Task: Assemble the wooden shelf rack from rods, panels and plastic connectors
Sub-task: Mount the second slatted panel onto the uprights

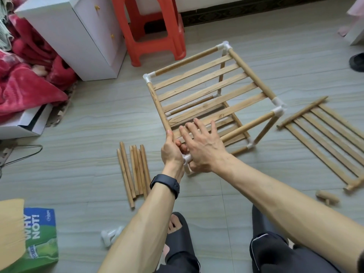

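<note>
**Now: Seating the Near Corner Connector**

The rack (212, 91) stands on the floor (78, 170) at centre, slatted top facing up. Its corner at 7 o'clock is the one in hand.

1. The left hand (171, 152) grips the side rod (155, 101) at its near end, fingers curled round it. This grip most likely braces the rod against the push from the other hand.
2. The right hand (204, 150) lies over the white connector (187, 159). Its fingers (199, 126) are straight and spread wide across the slats, and the thumb is hidden. The heel of the palm appears to bear on the connector, probably to drive it onto the rod end. Whether the joint is fully seated cannot be told.

Parts staging:
- Loose rods (134, 170) lie in a bundle at 7 o'clock of the rack, just beside the left forearm, presumably within reach for the next uprights.
- A spare panel (327, 138) lies flat at 3 o'clock, apart from the rack.
- A spare connector (109, 235) lies further out at 7 o'clock, near the left elbow.
</note>
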`<action>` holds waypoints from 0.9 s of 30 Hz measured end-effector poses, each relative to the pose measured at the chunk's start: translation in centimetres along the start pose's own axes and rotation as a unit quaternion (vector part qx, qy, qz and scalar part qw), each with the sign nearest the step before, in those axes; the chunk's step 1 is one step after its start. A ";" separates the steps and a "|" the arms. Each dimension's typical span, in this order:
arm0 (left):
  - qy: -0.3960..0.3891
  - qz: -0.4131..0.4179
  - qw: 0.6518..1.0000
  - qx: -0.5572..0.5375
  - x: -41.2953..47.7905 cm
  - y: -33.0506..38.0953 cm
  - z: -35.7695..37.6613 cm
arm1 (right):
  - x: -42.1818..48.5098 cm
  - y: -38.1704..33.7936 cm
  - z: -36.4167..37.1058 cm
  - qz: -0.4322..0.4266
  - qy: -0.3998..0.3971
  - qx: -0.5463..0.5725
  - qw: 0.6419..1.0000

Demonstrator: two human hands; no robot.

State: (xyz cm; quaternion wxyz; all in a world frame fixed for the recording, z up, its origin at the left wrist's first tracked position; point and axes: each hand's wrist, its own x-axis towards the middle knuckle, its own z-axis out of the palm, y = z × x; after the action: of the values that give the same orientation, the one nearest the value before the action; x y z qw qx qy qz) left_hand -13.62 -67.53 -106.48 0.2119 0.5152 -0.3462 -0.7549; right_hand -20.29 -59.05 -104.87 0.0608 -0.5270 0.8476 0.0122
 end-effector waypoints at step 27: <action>-0.138 0.396 0.662 0.621 -2.5 1.9 -2.6 | -7.3 10.9 -0.4 -0.014 0.090 0.014 0.996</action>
State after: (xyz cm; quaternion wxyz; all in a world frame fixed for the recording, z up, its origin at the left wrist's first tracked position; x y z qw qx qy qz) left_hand -10.32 -67.96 -104.08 0.0715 0.2312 -0.9315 -0.2715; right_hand -26.88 -47.76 -104.14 -0.0078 -0.5368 0.8423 -0.0480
